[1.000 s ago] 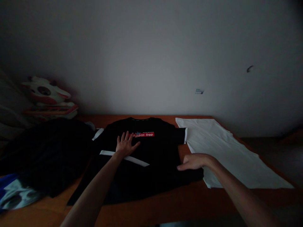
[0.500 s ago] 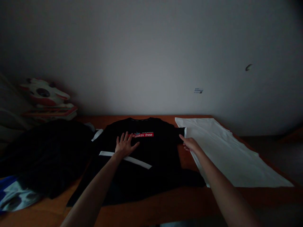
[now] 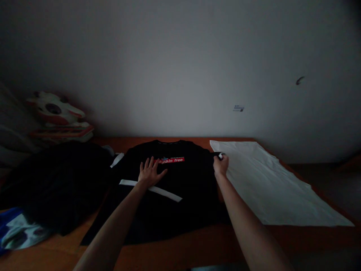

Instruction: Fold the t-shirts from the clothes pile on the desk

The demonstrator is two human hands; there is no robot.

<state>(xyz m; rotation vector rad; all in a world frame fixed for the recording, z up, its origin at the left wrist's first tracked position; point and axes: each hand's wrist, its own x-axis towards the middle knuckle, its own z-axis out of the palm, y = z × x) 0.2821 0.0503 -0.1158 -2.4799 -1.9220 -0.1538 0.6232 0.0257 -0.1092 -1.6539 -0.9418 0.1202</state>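
Observation:
A black T-shirt (image 3: 191, 180) lies spread on the wooden table, its neck toward the wall. Red lettering (image 3: 173, 160) reading "main free" crosses the chest, and a white band (image 3: 166, 194) runs diagonally lower down. My left hand (image 3: 149, 173) rests flat on the chest, fingers spread, partly covering the print. At the right sleeve, my right hand (image 3: 221, 165) is closed on the cuff, whose white edge (image 3: 221, 155) shows bunched above the fingers. The other sleeve's white cuff (image 3: 117, 160) lies at the left.
White cloth (image 3: 270, 180) is laid out right of the shirt on the wooden table (image 3: 158, 256). Dark clothing (image 3: 62, 180) is heaped at the left, by a blue and white printed cloth (image 3: 22, 229). A cow-shaped toy (image 3: 58, 109) stands behind, near the wall (image 3: 180, 75).
My right hand has gone from pointing beside the right sleeve to gripping its cuff, bunching the white edge. My left hand has stayed flat on the shirt.

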